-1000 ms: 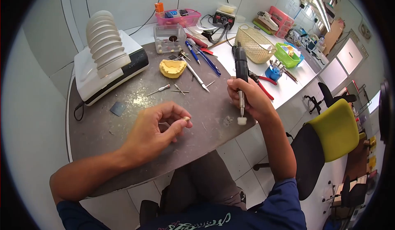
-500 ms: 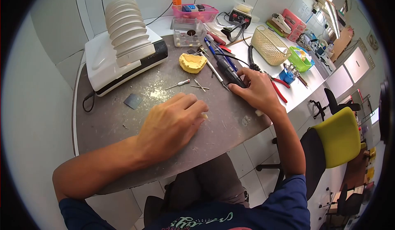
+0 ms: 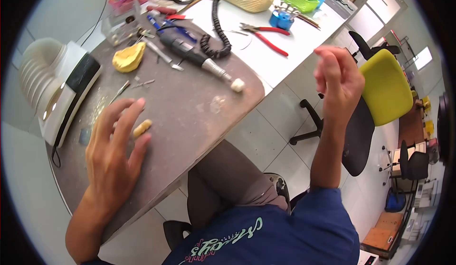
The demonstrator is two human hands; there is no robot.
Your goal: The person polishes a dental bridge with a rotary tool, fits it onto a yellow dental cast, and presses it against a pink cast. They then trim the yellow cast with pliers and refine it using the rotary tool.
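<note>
Holding left hand (image 3: 110, 153) open beside apparent dental bridge (image 3: 142, 128), near left; right hand (image 3: 339, 82) curled closed at right, nothing visible gripped. Likely light, rigid, chippable: pinch gently by long sides.

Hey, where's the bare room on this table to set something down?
The widest patch is the grey board between the tan piece and the handpiece, down to the near edge, with pale dust at right. A smaller one is on the white top, between the board and the pliers. It's crowded behind the yellow model, by the clear box.
</note>
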